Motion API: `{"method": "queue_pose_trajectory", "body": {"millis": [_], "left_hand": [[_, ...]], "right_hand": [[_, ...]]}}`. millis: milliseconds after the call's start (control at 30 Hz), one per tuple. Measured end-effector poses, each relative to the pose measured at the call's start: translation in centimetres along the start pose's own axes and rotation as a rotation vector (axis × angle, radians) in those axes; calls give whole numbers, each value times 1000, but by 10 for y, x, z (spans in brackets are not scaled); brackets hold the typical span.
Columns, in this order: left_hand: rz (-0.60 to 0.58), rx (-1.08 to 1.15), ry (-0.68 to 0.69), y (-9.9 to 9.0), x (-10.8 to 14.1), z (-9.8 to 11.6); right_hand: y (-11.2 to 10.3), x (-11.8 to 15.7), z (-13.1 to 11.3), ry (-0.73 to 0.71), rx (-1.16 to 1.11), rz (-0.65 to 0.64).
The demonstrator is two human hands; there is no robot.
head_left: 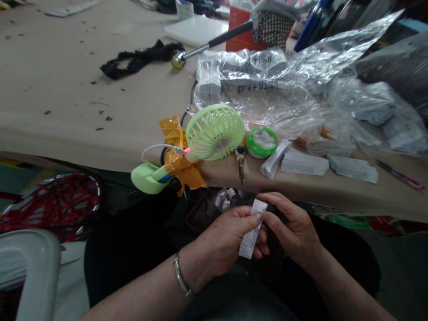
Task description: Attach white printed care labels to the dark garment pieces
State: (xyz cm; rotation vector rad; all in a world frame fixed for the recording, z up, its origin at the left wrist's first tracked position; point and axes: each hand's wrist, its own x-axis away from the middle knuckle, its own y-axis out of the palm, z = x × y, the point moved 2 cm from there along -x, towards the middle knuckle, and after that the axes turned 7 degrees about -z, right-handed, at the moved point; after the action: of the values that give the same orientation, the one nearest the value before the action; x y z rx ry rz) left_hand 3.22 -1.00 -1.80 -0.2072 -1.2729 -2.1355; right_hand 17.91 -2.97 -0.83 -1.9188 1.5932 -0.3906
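Note:
A white printed label strip is held over my lap, just below the table's front edge. My left hand is closed on it, with the thumb pressed on its face and the fingers curled behind. At the strip's upper end, my right hand pinches the edge between thumb and fingers. Under the table edge, a dark bin with white paper scraps sits behind my hands. Stacks of similar labels lie on the table above my right hand.
A green fan is fixed to the table edge with orange tape. Beside it are a soldering-iron-like tool and a green-rimmed tub of white material. Scissors lie far right. Plastic bags, black cloth and a hammer-like tool lie behind.

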Motion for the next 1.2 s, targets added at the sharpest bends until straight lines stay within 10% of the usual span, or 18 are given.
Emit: {"method": "queue_pose_trajectory", "body": {"millis": [367,733,1200], "left_hand": [[26,11,18,-5,2,1],[102,-70,112,-6,7,6],[462,-800,629,-16,21,34]], "right_hand": [[5,-3,1,-1,-27,-10],[24,-17,7,390,-711,31],[19,-41,-18,187,-356,59]]}}
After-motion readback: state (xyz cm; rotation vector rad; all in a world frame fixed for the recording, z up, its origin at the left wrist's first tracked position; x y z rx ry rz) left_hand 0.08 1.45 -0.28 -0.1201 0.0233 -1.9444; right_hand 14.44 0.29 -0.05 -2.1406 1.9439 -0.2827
